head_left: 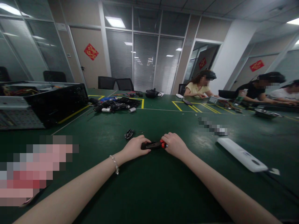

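My left hand (134,147), with a beaded bracelet at the wrist, is closed around the left end of a black tool with a red end (152,145). Around its red end, my right hand (174,145) is closed too. The tool lies level between both hands, low over the green table; its exact kind is unclear. Just beyond my left hand sits a small black holder that looks filled with bits (129,134). A few tiny thin pieces (141,132) lie beside it.
A black computer case (56,104) stands at left. Tools and cables (114,105) are heaped at the back. A white power strip (243,155) lies at right, near a blurred-out object (213,127). A pixelated pink item (35,171) is front left. Several people work at the far right.
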Demonstrator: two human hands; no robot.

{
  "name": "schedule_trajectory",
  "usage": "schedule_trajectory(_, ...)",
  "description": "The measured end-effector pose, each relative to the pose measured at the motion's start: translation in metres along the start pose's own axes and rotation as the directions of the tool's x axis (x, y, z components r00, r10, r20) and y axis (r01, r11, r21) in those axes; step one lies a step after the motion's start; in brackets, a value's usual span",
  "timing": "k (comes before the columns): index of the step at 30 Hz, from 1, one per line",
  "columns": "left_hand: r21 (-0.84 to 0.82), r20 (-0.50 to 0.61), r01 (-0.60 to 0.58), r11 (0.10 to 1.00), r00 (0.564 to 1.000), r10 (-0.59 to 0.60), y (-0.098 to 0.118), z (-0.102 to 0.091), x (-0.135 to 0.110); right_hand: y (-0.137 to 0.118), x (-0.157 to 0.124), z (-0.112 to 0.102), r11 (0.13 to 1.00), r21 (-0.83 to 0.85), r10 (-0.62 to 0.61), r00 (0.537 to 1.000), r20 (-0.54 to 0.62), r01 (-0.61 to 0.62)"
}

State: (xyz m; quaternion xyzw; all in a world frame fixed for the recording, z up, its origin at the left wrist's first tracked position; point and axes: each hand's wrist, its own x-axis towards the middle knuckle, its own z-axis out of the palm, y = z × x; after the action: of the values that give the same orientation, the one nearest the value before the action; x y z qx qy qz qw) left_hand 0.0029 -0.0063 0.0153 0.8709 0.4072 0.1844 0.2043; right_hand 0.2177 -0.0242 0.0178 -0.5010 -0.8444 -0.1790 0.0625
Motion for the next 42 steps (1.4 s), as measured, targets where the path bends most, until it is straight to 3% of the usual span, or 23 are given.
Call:
schedule_trajectory(21,0.027,-0.019,-0.033,0.999,0.999,0.033,-0.0039,0.0020,0.0005,0.0001,-0.0008,0.0025,0.999,0.042,0.012,1.000,0.023,-0.013)
schedule_trajectory(34,0.012,-0.015,-0.020,1.000,1.000,0.021,-0.0028,0.0004,-0.0004,0.0033,0.0010,0.0071,0.999,0.026,-0.021,0.999,-0.041,0.022)
schedule_trajectory(42,0.010,-0.016,-0.019,1.000,1.000,0.019,-0.0014,0.0001,0.0000,-0.0011,-0.0019,0.0019,0.999,0.040,0.032,0.999,0.013,-0.032)
